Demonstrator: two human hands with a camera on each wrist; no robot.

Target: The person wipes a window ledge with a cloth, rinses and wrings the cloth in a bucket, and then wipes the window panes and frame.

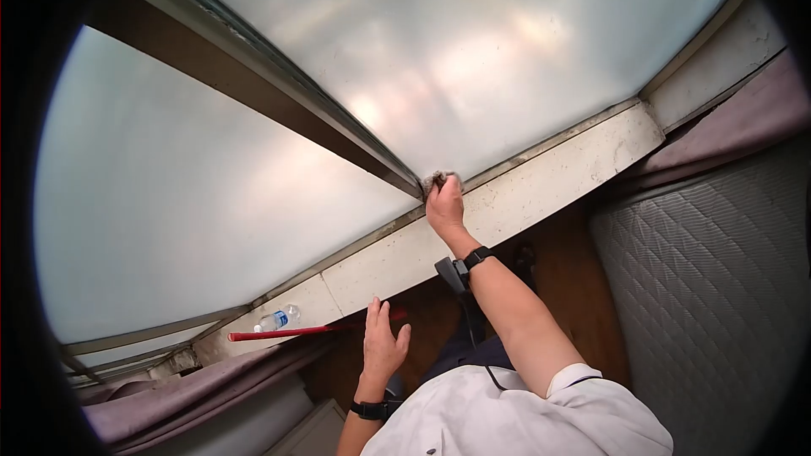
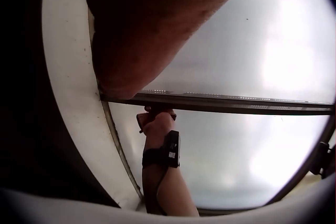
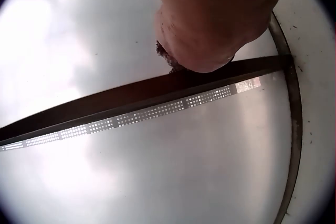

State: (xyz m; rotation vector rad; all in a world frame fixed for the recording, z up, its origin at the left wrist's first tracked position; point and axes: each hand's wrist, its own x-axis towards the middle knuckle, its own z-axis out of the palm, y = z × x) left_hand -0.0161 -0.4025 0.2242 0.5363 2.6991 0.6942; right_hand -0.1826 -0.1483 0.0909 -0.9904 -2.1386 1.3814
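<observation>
Crumpled rag [image 1: 438, 177] sits at the back edge of the window sill [image 1: 549, 186], jammed into the corner where the dark frame bar [image 1: 338, 131] between the two frosted panes [image 1: 211, 186] meets the sill. The right hand [image 1: 445, 207] grips the rag with its fingers curled round it and presses it against the foot of the bar. In the right wrist view only a dark scrap of the rag [image 3: 164, 56] shows under the hand [image 3: 210, 19], just above the bar [image 3: 157, 95]. The left hand [image 1: 382, 346] hangs apart from it, near the front edge of the sill, fingers straight and slightly spread, holding nothing. Towards the left end of the sill lies a water bottle [image 1: 279, 318], with a red stick [image 1: 279, 333] just beside it. A quilted mattress [image 1: 710, 287] stands to the right.
</observation>
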